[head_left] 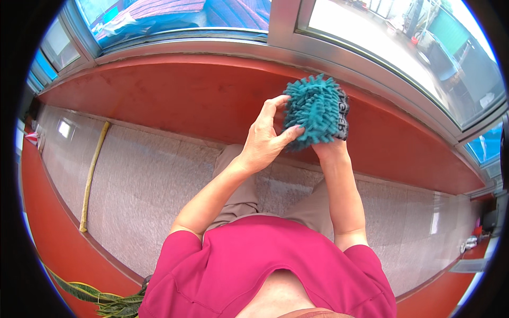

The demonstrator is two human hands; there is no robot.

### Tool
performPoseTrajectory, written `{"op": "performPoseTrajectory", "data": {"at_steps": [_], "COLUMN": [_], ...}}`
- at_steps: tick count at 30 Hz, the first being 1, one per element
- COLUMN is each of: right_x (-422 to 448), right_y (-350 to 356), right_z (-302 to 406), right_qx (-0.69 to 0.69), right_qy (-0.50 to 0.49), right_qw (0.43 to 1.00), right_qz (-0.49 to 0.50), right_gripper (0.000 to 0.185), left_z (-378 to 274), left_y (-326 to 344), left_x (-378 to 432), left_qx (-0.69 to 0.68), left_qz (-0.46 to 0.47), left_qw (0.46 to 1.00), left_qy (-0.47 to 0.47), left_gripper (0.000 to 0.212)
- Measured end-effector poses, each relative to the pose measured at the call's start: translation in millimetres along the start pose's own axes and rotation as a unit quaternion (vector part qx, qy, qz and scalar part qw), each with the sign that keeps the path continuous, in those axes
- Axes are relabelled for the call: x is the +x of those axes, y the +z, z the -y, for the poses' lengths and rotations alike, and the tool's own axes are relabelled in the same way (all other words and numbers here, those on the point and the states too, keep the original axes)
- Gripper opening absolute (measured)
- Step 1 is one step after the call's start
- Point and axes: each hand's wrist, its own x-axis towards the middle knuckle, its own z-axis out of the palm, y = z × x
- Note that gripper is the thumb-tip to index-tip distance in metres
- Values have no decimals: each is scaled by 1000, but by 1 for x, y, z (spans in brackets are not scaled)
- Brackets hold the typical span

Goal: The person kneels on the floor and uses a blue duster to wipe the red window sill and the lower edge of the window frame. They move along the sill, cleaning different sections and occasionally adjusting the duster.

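A teal chenille wash mitt (pixel 312 107) with a grey cuff bearing writing is raised in front of me, over a red windowsill ledge (pixel 191 95). My right hand (pixel 329 148) is inside it; only the heel of the hand and the wrist show below the cuff, so its fingers are hidden. On the mitt's left side, my left hand (pixel 267 133) grips the shaggy strands, with the thumb on the near face and the fingertips at the upper left edge.
Metal-framed sliding windows (pixel 284 28) rise behind the ledge. A yellow stick (pixel 94 175) lies across the tiled floor (pixel 139 190) on the left. Behind me is another red ledge (pixel 51 206), with a snake plant (pixel 103 298) at lower left.
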Motion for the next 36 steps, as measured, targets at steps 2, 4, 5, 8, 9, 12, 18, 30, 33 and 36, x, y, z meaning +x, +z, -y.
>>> {"op": "performPoseTrajectory", "data": {"at_steps": [2,4,5,8,9,12,18,30,33,36], "right_x": [-14,-30,-36,-47,-51,-53,45,101,75,65], "right_y": [-18,-44,-58,-48,-45,-48,-37,12,-43,-86], "right_z": [7,5,10,44,67,147,221,146,233,303], "right_qx": [36,93,143,98,85,-62,-270,-794,-718,-558], "right_qy": [2,-15,-4,-38,-81,-286,-529,-523,-579,-638], "right_qw": [999,995,989,987,987,955,777,301,298,383], "right_qz": [15,16,24,-121,-114,-54,-208,-73,-244,-367], "right_gripper": [47,47,46,33,33,32,26,52,51,46], "left_z": [-3,-6,-8,-24,-25,-36,-2,0,2,0], "left_y": [9,9,8,-10,-15,-30,-9,-24,-22,-5], "left_x": [5,12,17,49,68,132,196,185,186,189], "left_qx": [-4,1,2,107,160,298,345,307,290,243], "left_qz": [-10,-27,-38,-96,-124,-239,-303,-278,-272,-259], "left_qw": [1000,999,998,981,960,851,807,868,867,883], "left_qy": [-1,36,54,128,195,361,370,274,300,306], "left_gripper": [49,44,42,36,35,41,62,55,54,54]}}
